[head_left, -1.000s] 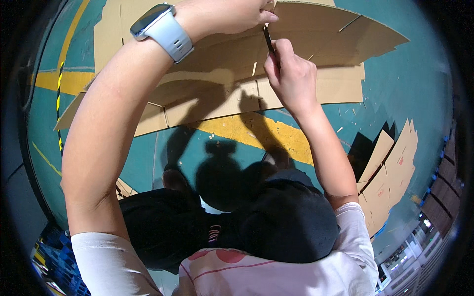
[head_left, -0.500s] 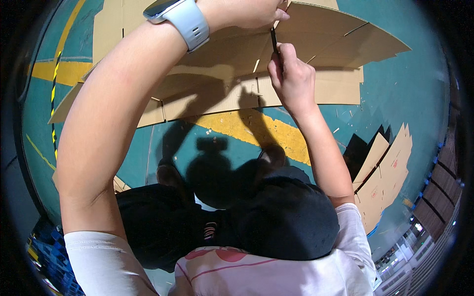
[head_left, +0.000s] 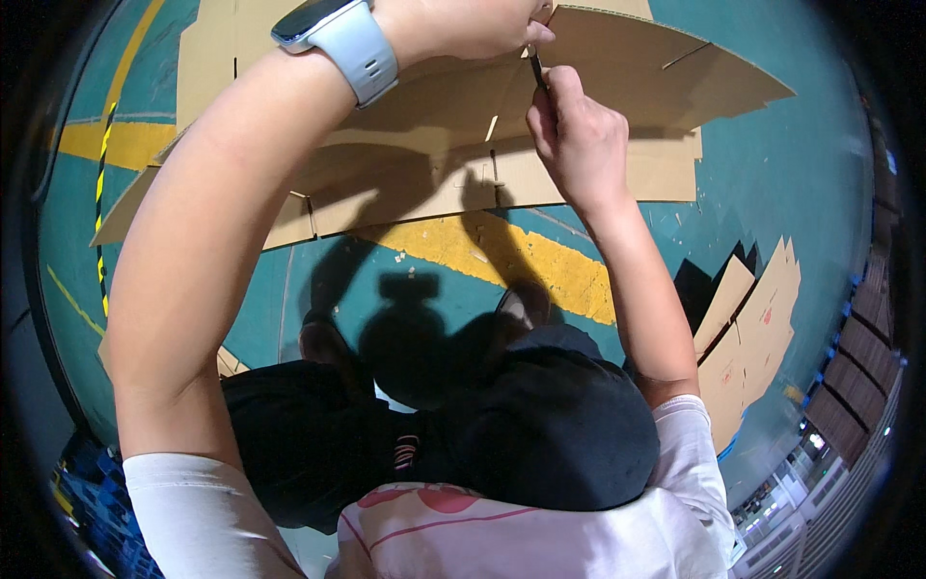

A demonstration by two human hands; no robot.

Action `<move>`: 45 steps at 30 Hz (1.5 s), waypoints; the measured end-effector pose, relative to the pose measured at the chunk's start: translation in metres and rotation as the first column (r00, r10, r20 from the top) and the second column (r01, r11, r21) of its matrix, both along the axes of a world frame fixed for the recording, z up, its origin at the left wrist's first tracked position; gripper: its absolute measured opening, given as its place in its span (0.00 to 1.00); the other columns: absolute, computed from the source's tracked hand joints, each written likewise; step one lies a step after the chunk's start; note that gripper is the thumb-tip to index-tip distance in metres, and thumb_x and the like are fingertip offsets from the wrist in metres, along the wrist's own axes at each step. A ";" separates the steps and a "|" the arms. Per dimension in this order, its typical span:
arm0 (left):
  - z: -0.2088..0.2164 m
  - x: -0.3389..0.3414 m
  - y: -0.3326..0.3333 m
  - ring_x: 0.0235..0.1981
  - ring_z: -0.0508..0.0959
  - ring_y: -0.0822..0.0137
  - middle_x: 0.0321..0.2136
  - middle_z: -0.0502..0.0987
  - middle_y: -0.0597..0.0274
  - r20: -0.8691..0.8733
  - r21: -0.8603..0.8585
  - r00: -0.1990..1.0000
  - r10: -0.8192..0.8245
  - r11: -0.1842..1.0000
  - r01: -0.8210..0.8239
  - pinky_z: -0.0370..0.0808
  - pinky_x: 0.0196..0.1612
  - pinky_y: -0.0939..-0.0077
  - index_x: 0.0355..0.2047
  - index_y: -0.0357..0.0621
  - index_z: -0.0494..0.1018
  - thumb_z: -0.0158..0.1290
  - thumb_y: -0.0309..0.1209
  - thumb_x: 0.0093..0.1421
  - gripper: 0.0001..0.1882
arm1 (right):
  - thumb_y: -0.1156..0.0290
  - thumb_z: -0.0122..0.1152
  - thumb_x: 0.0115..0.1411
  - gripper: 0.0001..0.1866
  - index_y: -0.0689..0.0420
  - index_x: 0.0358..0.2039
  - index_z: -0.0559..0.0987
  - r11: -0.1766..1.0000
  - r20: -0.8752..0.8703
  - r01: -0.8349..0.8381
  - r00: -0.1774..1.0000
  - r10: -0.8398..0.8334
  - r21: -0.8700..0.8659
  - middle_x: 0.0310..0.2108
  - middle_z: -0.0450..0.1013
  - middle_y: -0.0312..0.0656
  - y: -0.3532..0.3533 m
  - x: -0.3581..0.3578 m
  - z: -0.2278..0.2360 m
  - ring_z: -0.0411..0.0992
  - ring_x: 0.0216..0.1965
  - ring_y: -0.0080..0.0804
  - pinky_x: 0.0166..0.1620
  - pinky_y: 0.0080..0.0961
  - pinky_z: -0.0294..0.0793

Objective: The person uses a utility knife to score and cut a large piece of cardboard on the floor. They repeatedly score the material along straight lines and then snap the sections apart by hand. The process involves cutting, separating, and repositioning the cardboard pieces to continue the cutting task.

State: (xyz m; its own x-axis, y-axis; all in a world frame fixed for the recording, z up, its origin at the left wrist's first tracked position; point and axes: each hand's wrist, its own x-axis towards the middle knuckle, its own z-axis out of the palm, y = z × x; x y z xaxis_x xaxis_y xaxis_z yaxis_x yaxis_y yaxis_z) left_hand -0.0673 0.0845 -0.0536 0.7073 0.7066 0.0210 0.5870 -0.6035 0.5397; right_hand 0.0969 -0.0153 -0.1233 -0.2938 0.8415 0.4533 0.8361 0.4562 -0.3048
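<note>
A large brown cardboard sheet [head_left: 637, 82], creased and slotted, stands bent across the top of the view. My left hand [head_left: 473, 27] reaches over it, with a pale blue watch strap on the wrist. Its fingers close on the sheet's upper edge, partly cut off by the top of the picture. My right hand [head_left: 584, 135] is wrapped round a slim black tool that looks like a utility knife [head_left: 536, 68]. The tool's tip points up at the cardboard edge, close beside my left fingertips.
More flat cardboard [head_left: 207, 72] lies behind the sheet. Cut cardboard pieces [head_left: 757, 338] lie at the right on the green floor [head_left: 762, 183]. Small scraps dot the yellow floor stripe [head_left: 453, 251]. My shoes [head_left: 524, 304] are just below the sheet.
My right hand has shifted slightly up and turned a little, keeping the tool at the edge. My left hand stays on the cardboard, and the whole view has drifted slightly.
</note>
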 end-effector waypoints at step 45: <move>0.021 -0.096 -0.013 0.22 0.73 0.58 0.22 0.75 0.45 -0.172 -0.160 0.985 0.023 0.986 -0.051 0.71 0.30 0.65 0.31 0.35 0.75 0.50 0.44 0.63 0.20 | 0.78 0.59 0.52 0.09 0.58 0.32 0.68 0.956 -0.221 -0.283 0.940 0.259 -0.082 0.16 0.69 0.43 -0.036 -0.064 0.006 0.73 0.19 0.40 0.22 0.33 0.71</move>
State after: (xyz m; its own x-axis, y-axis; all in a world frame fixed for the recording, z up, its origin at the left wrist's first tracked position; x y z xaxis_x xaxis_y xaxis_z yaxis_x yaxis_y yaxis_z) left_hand -0.1634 0.0715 -0.0322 0.6640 0.7163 -0.2144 0.6982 -0.4914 0.5206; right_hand 0.0326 -0.0517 -0.1173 -0.4283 0.7914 0.4363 0.5993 0.6101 -0.5183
